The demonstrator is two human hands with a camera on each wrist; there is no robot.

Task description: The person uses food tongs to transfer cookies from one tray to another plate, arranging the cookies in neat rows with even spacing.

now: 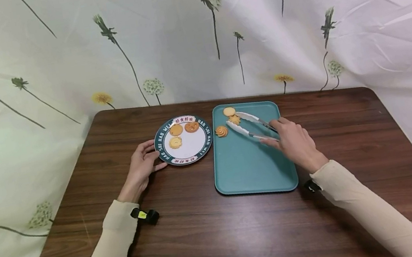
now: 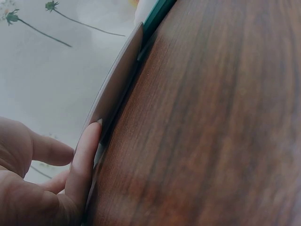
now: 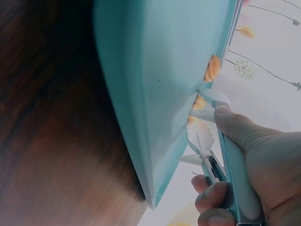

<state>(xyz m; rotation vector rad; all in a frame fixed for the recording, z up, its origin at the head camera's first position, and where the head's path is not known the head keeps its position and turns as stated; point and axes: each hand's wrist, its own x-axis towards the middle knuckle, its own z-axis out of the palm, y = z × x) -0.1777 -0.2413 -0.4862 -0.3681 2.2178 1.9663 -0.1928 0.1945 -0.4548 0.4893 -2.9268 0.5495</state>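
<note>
My left hand (image 1: 141,165) grips the left rim of a round plate (image 1: 186,154), white with a dark green lettered border. In the left wrist view, one finger (image 2: 84,162) lies against the plate's underside (image 2: 115,84). Three cookies lie on the plate, among them a pretzel-shaped one (image 1: 191,126). My right hand (image 1: 296,143) holds tongs (image 1: 249,134) with pale scalloped tips over a teal tray (image 1: 254,170). The tips stand spread, one on each side of a ridged cookie (image 1: 234,119). A round cookie (image 1: 229,111) and a swirled cookie (image 1: 221,131) lie near it on the tray.
Plate and tray stand side by side near the back of a dark wooden table (image 1: 192,240). Behind the table hangs a white cloth (image 1: 174,38) printed with dandelions. A black wrist strap (image 1: 147,215) sits on the left wrist.
</note>
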